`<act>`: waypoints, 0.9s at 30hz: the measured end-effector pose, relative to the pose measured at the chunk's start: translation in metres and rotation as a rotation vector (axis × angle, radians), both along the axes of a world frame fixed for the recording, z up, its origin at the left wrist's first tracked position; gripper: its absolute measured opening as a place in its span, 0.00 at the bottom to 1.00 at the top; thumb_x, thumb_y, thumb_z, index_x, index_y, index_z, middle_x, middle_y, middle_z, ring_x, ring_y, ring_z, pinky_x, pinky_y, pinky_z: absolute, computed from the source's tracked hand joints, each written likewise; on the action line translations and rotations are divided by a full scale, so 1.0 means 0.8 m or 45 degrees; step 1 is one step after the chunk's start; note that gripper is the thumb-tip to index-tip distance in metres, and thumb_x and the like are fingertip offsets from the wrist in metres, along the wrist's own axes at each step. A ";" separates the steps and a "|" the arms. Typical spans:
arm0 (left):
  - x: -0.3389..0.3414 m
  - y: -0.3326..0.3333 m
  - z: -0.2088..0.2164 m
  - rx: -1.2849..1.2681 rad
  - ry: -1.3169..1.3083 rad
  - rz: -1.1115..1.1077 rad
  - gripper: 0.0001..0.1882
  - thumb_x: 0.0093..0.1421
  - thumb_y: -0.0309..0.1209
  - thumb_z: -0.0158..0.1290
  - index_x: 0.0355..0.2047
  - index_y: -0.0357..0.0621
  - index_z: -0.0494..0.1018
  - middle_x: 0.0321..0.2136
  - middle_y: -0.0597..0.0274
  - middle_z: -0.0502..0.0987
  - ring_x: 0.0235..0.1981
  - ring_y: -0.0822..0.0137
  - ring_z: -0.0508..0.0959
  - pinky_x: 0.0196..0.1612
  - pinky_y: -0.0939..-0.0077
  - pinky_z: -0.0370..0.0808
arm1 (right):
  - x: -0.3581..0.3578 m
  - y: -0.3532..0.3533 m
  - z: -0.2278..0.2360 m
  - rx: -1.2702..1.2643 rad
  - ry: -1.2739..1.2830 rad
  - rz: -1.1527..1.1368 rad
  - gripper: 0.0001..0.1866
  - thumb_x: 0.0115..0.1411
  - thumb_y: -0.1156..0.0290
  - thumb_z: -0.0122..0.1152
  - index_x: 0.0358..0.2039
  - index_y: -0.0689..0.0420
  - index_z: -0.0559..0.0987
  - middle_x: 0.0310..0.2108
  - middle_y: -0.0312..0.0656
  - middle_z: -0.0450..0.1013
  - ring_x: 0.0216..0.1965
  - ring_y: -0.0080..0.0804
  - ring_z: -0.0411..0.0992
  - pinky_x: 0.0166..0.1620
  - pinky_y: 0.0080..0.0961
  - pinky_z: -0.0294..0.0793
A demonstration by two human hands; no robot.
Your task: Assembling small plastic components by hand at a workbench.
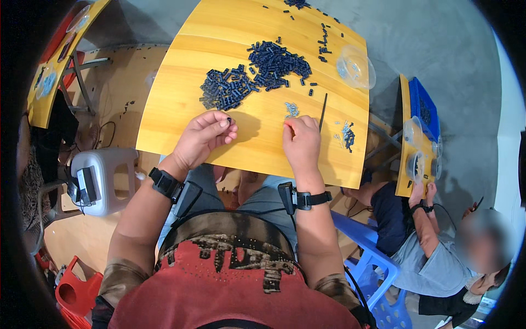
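Above the near part of the yellow wooden table (181,118), my left hand (205,134) pinches a small black plastic piece (228,120) between thumb and forefinger. My right hand (302,143) is closed in a pinch beside a little heap of silver screws (291,109); whatever its fingertips hold is too small to make out. Beyond my left hand lies a pile of black plastic pieces (227,88), joined to a larger pile (276,64) farther off. To the right of my right hand is a thin black stick (323,112), then a small cluster of black pieces (349,137) with screws.
A clear round plastic tub (353,67) stands at the table's right edge, near scattered black pieces (323,41). On the right, a person (427,241) sits at another table with a blue tray (424,109). A blue plastic chair (372,268) is nearby; a whitish stool (104,175) stands left.
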State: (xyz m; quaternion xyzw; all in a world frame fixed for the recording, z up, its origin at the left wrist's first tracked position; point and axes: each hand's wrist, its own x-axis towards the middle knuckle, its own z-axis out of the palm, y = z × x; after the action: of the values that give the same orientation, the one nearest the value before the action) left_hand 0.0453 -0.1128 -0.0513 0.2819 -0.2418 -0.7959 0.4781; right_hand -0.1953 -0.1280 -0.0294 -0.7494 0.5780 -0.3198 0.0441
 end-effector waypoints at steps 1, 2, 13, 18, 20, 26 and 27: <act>0.001 0.000 -0.001 0.004 0.020 -0.005 0.05 0.61 0.26 0.49 0.37 0.42 0.71 0.34 0.60 0.75 0.36 0.68 0.75 0.40 0.77 0.73 | 0.000 0.001 -0.001 0.017 -0.006 0.012 0.02 0.46 0.78 0.59 0.24 0.60 0.76 0.25 0.44 0.68 0.32 0.44 0.66 0.36 0.35 0.68; 0.001 -0.001 -0.001 0.006 0.022 -0.002 0.05 0.61 0.26 0.49 0.37 0.42 0.71 0.34 0.60 0.75 0.36 0.68 0.75 0.40 0.77 0.73 | 0.001 0.003 -0.001 0.033 -0.012 0.025 0.02 0.46 0.78 0.59 0.24 0.60 0.76 0.25 0.44 0.68 0.32 0.44 0.67 0.36 0.36 0.68; 0.001 -0.001 0.003 -0.004 0.046 -0.012 0.05 0.61 0.26 0.48 0.37 0.40 0.71 0.34 0.60 0.75 0.35 0.69 0.75 0.39 0.78 0.72 | -0.002 -0.005 0.006 -0.015 -0.014 -0.038 0.02 0.47 0.78 0.58 0.24 0.60 0.76 0.25 0.44 0.68 0.32 0.44 0.67 0.36 0.36 0.68; 0.000 0.000 0.003 -0.006 0.051 -0.007 0.06 0.61 0.27 0.48 0.38 0.41 0.71 0.34 0.60 0.75 0.35 0.69 0.75 0.39 0.77 0.72 | 0.002 -0.008 0.000 0.008 0.042 -0.031 0.01 0.47 0.79 0.58 0.24 0.60 0.76 0.25 0.45 0.69 0.32 0.44 0.67 0.37 0.35 0.68; 0.000 0.000 0.002 -0.009 0.028 -0.009 0.06 0.61 0.28 0.49 0.38 0.43 0.70 0.34 0.61 0.75 0.35 0.69 0.74 0.39 0.77 0.72 | 0.003 -0.005 0.001 0.001 0.052 -0.015 0.02 0.47 0.78 0.58 0.24 0.60 0.76 0.25 0.44 0.69 0.32 0.44 0.67 0.37 0.35 0.68; 0.001 0.000 -0.001 -0.002 0.033 -0.011 0.06 0.61 0.28 0.48 0.38 0.43 0.70 0.34 0.61 0.75 0.35 0.69 0.74 0.39 0.77 0.72 | 0.000 0.007 0.008 0.079 0.014 0.016 0.02 0.47 0.78 0.58 0.24 0.60 0.77 0.26 0.45 0.70 0.32 0.44 0.68 0.37 0.35 0.69; 0.001 -0.001 0.000 0.006 0.045 -0.010 0.06 0.61 0.27 0.49 0.38 0.41 0.71 0.34 0.60 0.75 0.35 0.69 0.75 0.39 0.78 0.72 | -0.002 0.008 0.011 0.078 0.016 0.014 0.02 0.47 0.78 0.58 0.24 0.60 0.77 0.26 0.45 0.70 0.32 0.44 0.68 0.37 0.35 0.69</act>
State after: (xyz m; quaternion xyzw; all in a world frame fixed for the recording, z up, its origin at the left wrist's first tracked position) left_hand 0.0460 -0.1134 -0.0513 0.2679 -0.2326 -0.8033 0.4784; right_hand -0.1967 -0.1219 -0.0209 -0.7529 0.5838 -0.2969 0.0650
